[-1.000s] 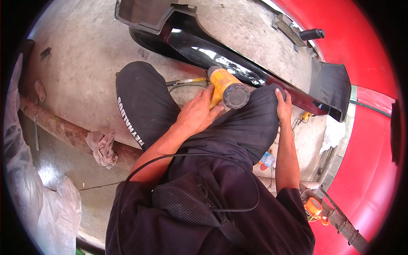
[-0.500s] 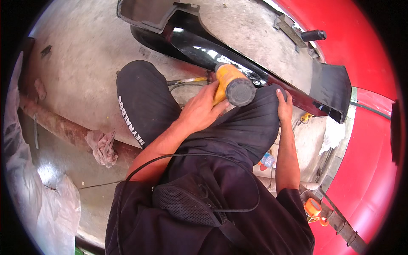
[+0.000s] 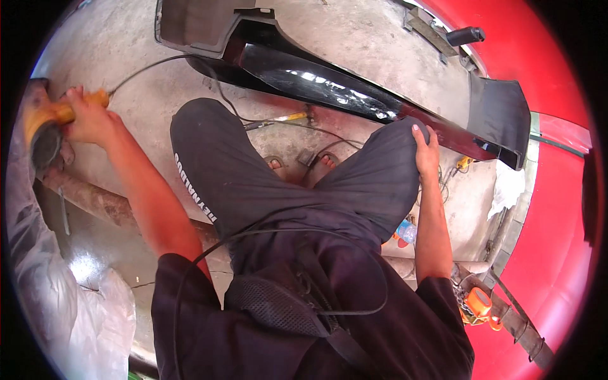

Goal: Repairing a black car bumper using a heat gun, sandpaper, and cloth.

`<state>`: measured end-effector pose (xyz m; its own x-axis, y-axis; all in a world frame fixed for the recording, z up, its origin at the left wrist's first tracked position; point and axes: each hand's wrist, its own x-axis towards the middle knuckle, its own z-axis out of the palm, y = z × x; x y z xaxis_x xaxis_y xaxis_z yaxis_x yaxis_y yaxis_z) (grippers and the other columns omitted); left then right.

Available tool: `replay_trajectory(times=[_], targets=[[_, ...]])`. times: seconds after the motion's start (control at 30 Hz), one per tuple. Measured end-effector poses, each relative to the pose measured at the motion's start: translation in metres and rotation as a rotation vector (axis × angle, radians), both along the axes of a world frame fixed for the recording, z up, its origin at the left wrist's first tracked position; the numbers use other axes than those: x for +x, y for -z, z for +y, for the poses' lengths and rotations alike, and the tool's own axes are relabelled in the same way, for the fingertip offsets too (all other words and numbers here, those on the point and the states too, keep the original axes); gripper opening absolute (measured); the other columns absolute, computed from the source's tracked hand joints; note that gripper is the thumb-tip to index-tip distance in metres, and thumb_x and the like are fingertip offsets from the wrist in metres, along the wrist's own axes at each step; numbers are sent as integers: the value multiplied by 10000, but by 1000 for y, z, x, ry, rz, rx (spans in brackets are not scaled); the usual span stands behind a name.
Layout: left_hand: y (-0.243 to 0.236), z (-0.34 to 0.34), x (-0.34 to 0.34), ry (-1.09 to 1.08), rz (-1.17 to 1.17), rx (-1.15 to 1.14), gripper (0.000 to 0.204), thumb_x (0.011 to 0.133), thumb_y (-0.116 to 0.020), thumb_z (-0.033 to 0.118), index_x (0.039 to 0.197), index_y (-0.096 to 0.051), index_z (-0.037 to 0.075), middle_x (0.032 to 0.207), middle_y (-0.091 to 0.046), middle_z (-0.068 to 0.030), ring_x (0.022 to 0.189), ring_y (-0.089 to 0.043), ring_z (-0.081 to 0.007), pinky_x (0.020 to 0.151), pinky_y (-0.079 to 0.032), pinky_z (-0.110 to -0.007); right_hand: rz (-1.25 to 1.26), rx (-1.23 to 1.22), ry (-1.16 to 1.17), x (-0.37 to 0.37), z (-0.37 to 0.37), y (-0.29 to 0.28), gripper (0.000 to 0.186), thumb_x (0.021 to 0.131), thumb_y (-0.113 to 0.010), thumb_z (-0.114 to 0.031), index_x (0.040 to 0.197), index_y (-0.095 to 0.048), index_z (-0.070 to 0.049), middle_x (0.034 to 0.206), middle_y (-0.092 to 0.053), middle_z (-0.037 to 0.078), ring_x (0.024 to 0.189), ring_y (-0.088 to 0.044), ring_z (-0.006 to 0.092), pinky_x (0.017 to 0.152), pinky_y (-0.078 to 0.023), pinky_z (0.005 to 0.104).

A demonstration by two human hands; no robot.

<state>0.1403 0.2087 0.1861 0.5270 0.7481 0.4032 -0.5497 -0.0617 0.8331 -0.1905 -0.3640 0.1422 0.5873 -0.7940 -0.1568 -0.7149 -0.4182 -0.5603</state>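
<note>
My left hand [image 3: 90, 117] is out at the far left, shut on a yellow corded power tool [image 3: 39, 126] with a round dark end. Its black cord runs from the tool across the concrete floor. My right hand [image 3: 425, 144] rests on my bent right knee, fingers slightly apart and holding nothing. Just beyond my knees lies a long glossy black car body panel [image 3: 297, 76]. A thin yellow and black tool [image 3: 288, 118] lies on the floor between that panel and my legs.
A rusty pipe [image 3: 107, 209] and crumpled plastic sheeting [image 3: 63, 297] are to my left. On my right are a curved red surface [image 3: 538, 253], a plastic bottle [image 3: 405, 231] and an orange hoist [image 3: 478, 303]. A metal stand [image 3: 427, 31] sits beyond the panel.
My left hand has carried the yellow tool from above my lap to the far left, uncovering my feet and the cord. My right hand remains on my knee.
</note>
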Motion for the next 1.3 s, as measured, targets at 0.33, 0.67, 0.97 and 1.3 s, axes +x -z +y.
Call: replay_trajectory(times=[0.33,0.67,0.97,1.3], targets=[[269,181,-91,370,638,-612,184,1012,-567,263,1087,-550,96,957,-585,-48,781,-584,-208,726,-536,-407,193,-95,-861,50,124,-7,573,900,-708,-392,1354,-575,-71,1385,-557,209,1273,-537,379,1076,-426,460],[341,111,-194,120,1009,-763,244,1035,-495,324,1126,-602,124,907,-611,-42,809,-603,-208,770,-537,-423,756,187,-892,40,191,218,718,821,-783,-367,1411,-518,-56,1385,-557,221,1277,-553,375,1087,-443,447],[249,58,-170,51,1235,181,335,973,-638,187,1211,-617,-47,1109,-665,-118,854,-660,-204,782,-550,-338,849,148,-791,45,196,245,497,878,-616,-98,1352,-496,-11,1392,-530,245,1296,-545,392,1024,-512,481],[18,-106,-121,870,633,403,323,988,-642,119,1289,-622,4,973,-674,-36,783,-591,-96,715,-495,-246,805,292,-886,76,192,206,362,902,-638,-272,1202,-705,-82,1206,-689,219,1139,-668,313,938,-544,436]])
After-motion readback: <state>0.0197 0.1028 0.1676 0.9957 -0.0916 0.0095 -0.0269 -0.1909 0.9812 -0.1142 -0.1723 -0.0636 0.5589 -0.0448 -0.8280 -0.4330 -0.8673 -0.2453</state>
